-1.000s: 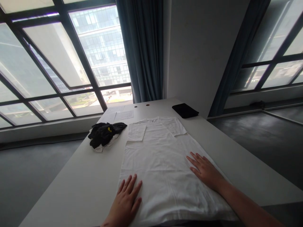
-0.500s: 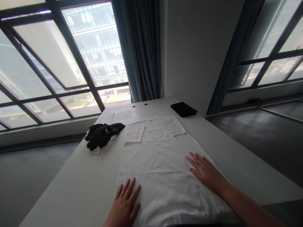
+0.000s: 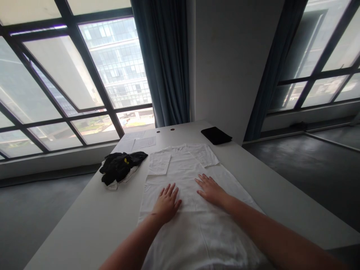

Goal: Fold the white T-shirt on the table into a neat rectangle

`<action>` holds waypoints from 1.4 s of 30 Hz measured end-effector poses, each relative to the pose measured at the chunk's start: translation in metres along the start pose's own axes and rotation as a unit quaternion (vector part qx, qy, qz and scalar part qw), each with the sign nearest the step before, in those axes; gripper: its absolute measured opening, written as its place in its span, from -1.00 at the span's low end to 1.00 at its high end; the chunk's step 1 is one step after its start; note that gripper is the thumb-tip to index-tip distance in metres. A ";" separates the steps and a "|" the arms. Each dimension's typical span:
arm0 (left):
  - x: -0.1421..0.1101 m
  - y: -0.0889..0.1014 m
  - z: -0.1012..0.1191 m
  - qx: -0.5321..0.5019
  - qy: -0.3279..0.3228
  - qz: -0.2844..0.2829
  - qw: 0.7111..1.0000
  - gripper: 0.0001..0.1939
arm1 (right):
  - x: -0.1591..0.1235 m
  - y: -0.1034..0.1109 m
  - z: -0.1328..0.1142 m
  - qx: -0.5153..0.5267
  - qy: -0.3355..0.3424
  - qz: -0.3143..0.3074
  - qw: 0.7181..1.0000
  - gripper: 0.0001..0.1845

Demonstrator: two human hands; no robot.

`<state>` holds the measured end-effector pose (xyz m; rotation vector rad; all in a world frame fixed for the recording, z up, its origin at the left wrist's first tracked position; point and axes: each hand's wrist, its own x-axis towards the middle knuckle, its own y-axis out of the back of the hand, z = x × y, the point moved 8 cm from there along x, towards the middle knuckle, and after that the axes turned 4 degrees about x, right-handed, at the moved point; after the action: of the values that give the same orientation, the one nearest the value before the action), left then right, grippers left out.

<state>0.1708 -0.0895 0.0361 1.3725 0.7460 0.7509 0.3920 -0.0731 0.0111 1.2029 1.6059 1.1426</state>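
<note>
A white T-shirt (image 3: pixel 185 168) lies spread flat along a white table (image 3: pixel 92 221), collar at the far end and both sleeves folded in over the chest. My left hand (image 3: pixel 166 204) rests palm down on the shirt's middle, fingers spread and pointing away from me. My right hand (image 3: pixel 210 189) lies flat beside it, a little farther along and to the right, fingers also stretched out. Both forearms reach over the shirt's lower half. Neither hand holds anything.
A crumpled pile of black clothing with a yellow spot (image 3: pixel 120 167) sits on the table left of the shirt. Sheets of paper (image 3: pixel 139 142) lie behind it. A folded black item (image 3: pixel 216 135) rests at the far right corner. Large windows and blue curtains stand beyond.
Both hands have slid forward and inward along the shirt, from its near edges to its middle, and now lie close together. The camera has tilted slightly.
</note>
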 end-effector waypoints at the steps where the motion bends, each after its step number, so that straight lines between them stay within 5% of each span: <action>1: 0.015 -0.001 0.005 -0.007 0.010 -0.004 1.000 -0.36 | 0.010 -0.002 -0.007 0.009 -0.012 -0.008 1.000 -0.24; 5: 0.049 -0.020 0.015 -0.029 0.049 0.000 0.998 -0.32 | 0.027 -0.009 -0.021 0.019 -0.054 0.025 0.998 -0.25; 9: 0.050 -0.031 0.013 -0.033 0.049 0.022 0.998 -0.31 | 0.026 -0.016 -0.021 0.015 -0.052 0.040 0.998 -0.25; 25: 0.062 -0.031 0.000 -0.043 0.099 0.015 0.994 -0.29 | 0.032 -0.016 -0.020 0.015 -0.062 0.022 0.998 -0.23; 42: 0.115 -0.027 -0.032 -0.034 0.108 0.010 0.993 -0.31 | 0.091 -0.009 -0.005 0.012 -0.061 0.040 0.997 -0.23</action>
<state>0.2105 0.0214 0.0047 1.2517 0.8698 0.9432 0.3648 0.0127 -0.0038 1.3369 1.4947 1.0801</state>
